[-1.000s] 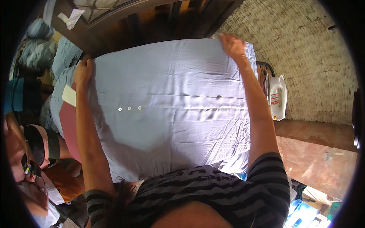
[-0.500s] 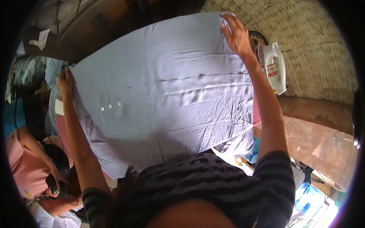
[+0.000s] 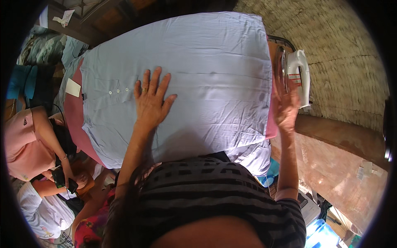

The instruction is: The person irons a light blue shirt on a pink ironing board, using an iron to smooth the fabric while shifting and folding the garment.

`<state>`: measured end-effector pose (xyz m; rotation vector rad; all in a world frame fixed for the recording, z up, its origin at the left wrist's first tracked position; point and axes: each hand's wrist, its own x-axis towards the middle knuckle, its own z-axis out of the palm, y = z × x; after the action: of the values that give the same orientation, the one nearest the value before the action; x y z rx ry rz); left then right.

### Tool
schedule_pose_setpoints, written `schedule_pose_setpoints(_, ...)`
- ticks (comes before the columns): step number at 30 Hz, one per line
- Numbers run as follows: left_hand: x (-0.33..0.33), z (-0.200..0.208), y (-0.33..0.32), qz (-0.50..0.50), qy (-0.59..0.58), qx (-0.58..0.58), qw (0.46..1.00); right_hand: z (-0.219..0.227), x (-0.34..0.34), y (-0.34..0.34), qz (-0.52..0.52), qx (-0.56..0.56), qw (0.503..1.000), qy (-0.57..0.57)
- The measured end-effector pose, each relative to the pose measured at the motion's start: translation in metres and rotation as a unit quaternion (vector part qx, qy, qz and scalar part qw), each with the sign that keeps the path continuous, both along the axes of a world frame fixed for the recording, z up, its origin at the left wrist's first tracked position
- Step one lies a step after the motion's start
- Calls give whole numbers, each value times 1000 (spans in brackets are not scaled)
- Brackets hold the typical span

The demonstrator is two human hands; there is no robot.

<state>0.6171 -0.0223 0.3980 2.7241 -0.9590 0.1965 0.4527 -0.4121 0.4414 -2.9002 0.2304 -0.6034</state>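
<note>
A light blue buttoned shirt (image 3: 211, 53) lies spread over a board with a dark pink cover (image 3: 76, 115). Three white buttons show in its left part, and faint creases run across the cloth. My left hand (image 3: 152, 101) rests flat on the middle of the shirt, fingers spread, a ring on one of them. Beyond the shirt's right edge stands a white clothes iron (image 3: 304, 76) on its heel. My right hand (image 3: 287, 108) is beside the iron, over its lower part. Motion smears these fingers, so whether they grip the iron cannot be made out.
A woven wall (image 3: 331, 49) rises behind the iron, above a brown ledge (image 3: 343, 132). At the lower left sit other people, one in a pink shirt (image 3: 27, 144) with a dark device (image 3: 62, 177) in hand. A white tag (image 3: 72, 88) lies at the board's left end.
My left hand has left the shirt's left edge and come onto its middle. My right hand has dropped from the far right corner to the iron. The shirt now lies straighter.
</note>
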Motion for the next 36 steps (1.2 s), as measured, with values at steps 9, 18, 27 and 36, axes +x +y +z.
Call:
schedule_pose_setpoints(9,-57,3,-59,-77,13,-22,997,20,28,-121,-147,276,950,21)
schedule_pose_setpoints(18,-66,-3,-49,-19,-15,-106,994,93,15,-78,-121,313,937,101)
schedule_pose_setpoints(27,-75,-12,-20,133,-5,-86,987,94,44,76,178,121,972,95)
schedule_pose_setpoints(36,-86,-17,6,182,-2,-67,981,55,96,145,194,173,961,99)
